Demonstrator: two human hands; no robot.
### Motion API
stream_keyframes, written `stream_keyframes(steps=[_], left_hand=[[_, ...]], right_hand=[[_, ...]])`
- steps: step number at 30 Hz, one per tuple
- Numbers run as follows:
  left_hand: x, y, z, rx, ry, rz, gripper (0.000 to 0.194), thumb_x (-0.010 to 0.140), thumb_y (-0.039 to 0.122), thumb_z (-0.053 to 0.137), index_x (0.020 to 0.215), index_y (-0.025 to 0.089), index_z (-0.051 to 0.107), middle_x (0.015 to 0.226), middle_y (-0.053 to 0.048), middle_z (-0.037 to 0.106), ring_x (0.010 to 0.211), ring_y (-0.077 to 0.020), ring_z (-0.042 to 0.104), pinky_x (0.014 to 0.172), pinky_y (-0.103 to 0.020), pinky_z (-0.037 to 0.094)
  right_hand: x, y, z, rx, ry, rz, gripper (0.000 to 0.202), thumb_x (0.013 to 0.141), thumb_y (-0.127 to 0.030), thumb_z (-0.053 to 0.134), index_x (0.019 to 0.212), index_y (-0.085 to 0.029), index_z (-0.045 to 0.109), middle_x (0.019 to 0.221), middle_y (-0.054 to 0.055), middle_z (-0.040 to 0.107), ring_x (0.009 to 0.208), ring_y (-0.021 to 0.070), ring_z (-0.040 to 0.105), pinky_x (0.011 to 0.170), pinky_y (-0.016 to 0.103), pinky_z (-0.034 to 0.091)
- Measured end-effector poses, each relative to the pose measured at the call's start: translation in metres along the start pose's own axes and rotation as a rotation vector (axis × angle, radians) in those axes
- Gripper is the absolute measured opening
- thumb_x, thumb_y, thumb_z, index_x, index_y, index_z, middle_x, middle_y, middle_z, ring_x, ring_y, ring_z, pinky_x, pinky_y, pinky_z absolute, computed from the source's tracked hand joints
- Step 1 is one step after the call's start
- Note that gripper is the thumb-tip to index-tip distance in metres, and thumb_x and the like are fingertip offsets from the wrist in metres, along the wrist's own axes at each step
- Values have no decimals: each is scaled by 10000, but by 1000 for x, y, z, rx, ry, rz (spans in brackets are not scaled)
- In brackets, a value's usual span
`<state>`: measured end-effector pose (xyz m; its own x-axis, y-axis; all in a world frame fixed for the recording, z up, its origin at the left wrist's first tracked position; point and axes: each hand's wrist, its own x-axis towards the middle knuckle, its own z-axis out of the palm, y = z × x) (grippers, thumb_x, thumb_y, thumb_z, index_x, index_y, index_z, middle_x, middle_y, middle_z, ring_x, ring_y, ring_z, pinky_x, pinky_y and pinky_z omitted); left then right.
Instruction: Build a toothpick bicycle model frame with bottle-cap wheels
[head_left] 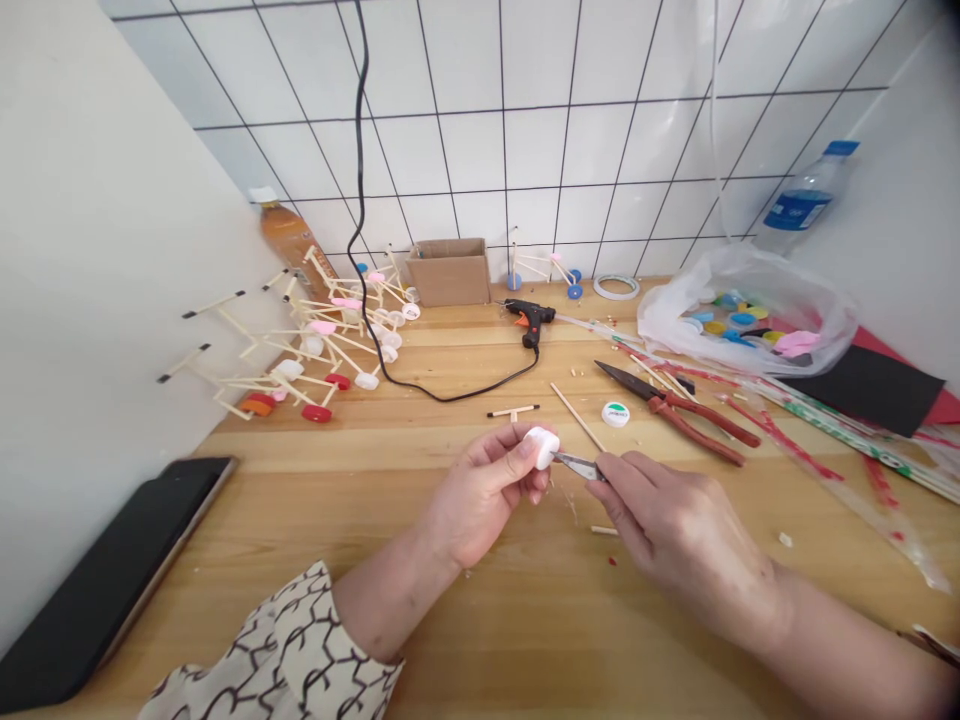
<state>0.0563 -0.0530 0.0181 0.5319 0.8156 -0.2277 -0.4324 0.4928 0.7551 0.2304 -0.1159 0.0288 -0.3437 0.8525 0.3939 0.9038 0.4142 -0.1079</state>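
Fingers of left hand [476, 495] clamped on white cap [541, 447], right hand [675, 520] gripping pointed tool [579, 466] against it; stick models [322, 327] look built, loose stick [576, 415] unjoined.

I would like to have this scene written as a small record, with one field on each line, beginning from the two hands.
Left hand: pinches a white cap
Right hand: grips a pointed metal tool, tip at the cap
Close to the hands: loose stick, green-printed cap, pliers
Further back: glue gun, cardboard box
Left side: models of sticks and caps, bottle of amber liquid
Right side: plastic bag holding coloured pieces, blue-labelled bottle
Surface: wooden tabletop
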Motion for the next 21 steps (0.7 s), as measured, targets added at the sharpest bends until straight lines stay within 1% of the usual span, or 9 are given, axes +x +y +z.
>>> stream_keyframes(steps=[3,8,15,21], left_hand=[[0,-1,-1,5,14,-3,249,659,261,762,840,106,689,643,-9,595,543,-74,490,486,-199,337],[0,-1,-1,-29,17,-24,252,650,262,768,824,96,691,611,-1,575,535,-70,481,472,-184,337],[1,0,-2,-73,-1,-36,180,701,235,723,775,76,679,631,-20,577,539,-68,481,477,-179,347],[3,1,-3,-54,-5,-34,220,684,253,737,791,70,678,599,-11,551,537,-69,472,470,-170,349]], right_hand=[[0,-1,-2,-133,46,-64,351,955,-241,328,706,-157,561,571,25,524,445,153,472,435,291,228],[0,-1,-2,-266,70,-119,308,949,-219,364,730,-149,569,573,26,522,465,153,476,450,296,215],[1,0,0,-251,84,-90,320,951,-230,363,702,-165,553,563,17,509,452,148,451,446,291,222],[1,-1,1,-209,134,-90,328,962,-245,348,729,-161,563,562,4,505,452,132,437,447,282,230]])
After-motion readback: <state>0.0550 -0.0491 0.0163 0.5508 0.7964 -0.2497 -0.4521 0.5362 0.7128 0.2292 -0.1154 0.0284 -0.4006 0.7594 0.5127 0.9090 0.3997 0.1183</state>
